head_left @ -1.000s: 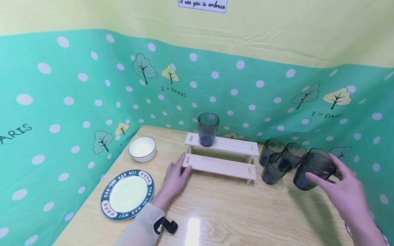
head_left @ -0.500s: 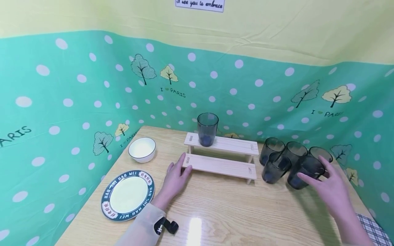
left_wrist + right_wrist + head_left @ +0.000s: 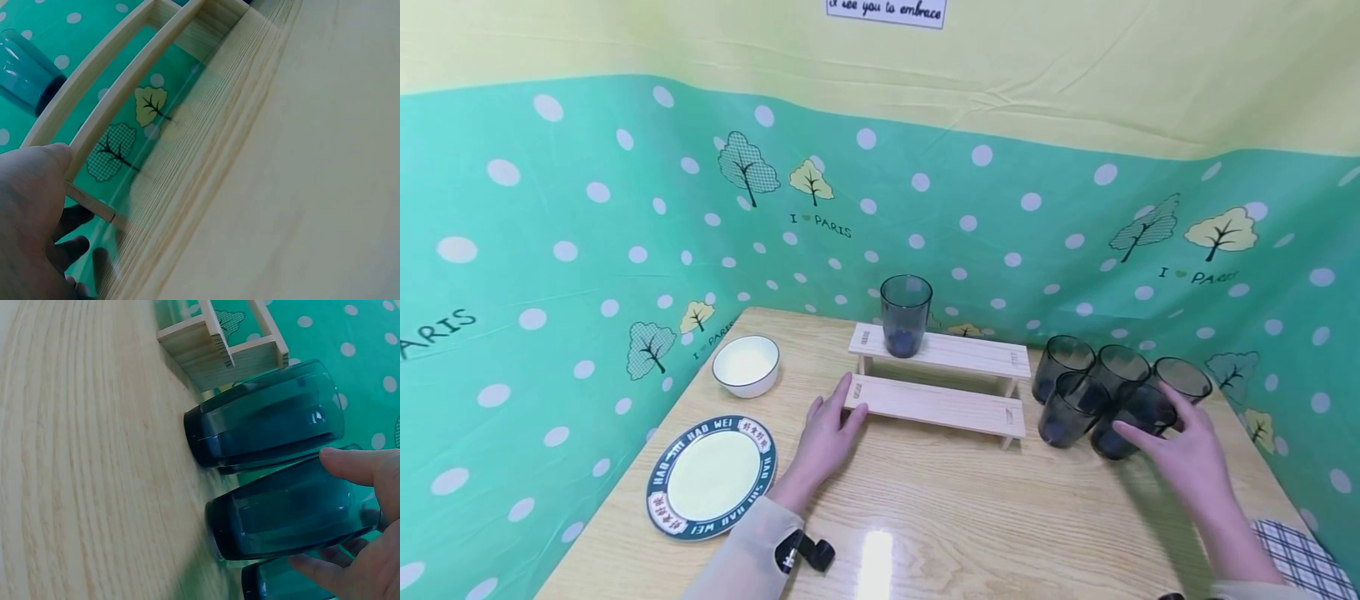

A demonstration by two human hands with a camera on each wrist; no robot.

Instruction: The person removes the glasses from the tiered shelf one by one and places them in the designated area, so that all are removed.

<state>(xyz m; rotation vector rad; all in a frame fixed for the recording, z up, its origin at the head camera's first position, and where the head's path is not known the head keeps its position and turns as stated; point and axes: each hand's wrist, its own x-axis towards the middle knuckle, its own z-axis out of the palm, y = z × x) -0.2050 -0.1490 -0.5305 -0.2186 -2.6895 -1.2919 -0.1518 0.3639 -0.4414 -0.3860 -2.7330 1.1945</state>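
Note:
At the right, my right hand (image 3: 1193, 457) grips a dark tinted drinking glass (image 3: 1114, 435) near its rim, thumb on the near side and fingers on the far side. In the right wrist view this glass (image 3: 287, 512) stands upright with its base at the tabletop, close beside another glass (image 3: 269, 415). Several matching glasses (image 3: 1063, 417) cluster behind and left of it. My left hand (image 3: 826, 435) holds the left end of a two-step wooden rack (image 3: 940, 404), thumb at the lower step's edge. One more glass (image 3: 906, 321) stands on the upper step's left part.
A white bowl (image 3: 747, 367) and a plate with a dark patterned rim (image 3: 658, 467) lie to the left on the wooden table (image 3: 970, 508). A checked cloth (image 3: 1300, 554) lies at the right edge. Green dotted fabric (image 3: 1000, 217) hangs behind the table.
My right hand has brought its glass leftward and down to the table, up against the cluster. A glass behind it now shows more fully. My left hand keeps its place on the rack.

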